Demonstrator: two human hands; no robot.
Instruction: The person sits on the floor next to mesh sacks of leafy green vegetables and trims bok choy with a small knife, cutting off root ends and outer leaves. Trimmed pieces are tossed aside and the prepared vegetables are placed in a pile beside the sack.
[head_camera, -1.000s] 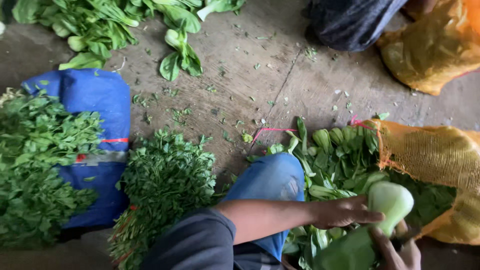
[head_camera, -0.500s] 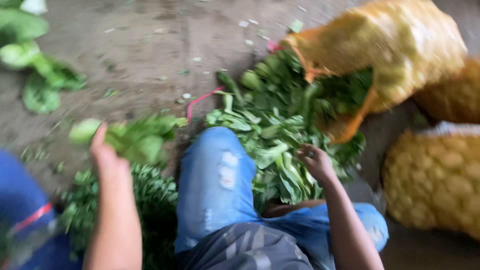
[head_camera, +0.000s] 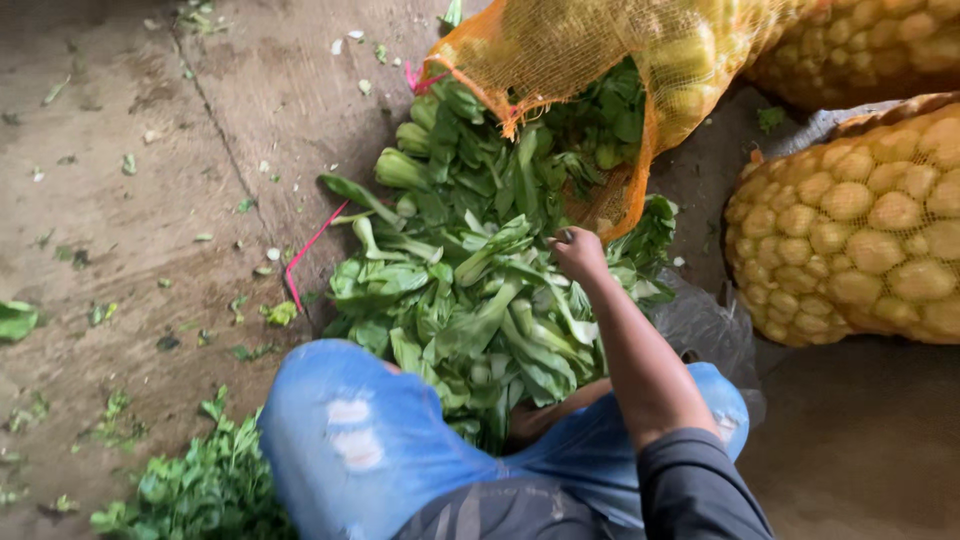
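My right hand (head_camera: 580, 255) reaches forward onto a heap of pale-stemmed leafy greens (head_camera: 470, 290). Its fingers curl down into the leaves near the top right of the heap, closing on a bunch. The greens spill out of an orange mesh sack (head_camera: 600, 50) onto the concrete floor. My left hand is out of the picture. My knees in torn blue jeans (head_camera: 350, 440) frame the near edge of the heap.
Two yellow mesh sacks of round pale produce (head_camera: 860, 230) lie at the right. A bunch of small-leaved herbs (head_camera: 200, 490) sits at the bottom left. A pink string (head_camera: 305, 255) and leaf scraps dot the concrete floor (head_camera: 150, 200).
The view has swung right. My left hand, which carried a green bunch out to the left, has left the picture. My right hand has moved further up the heap and curled its fingers.
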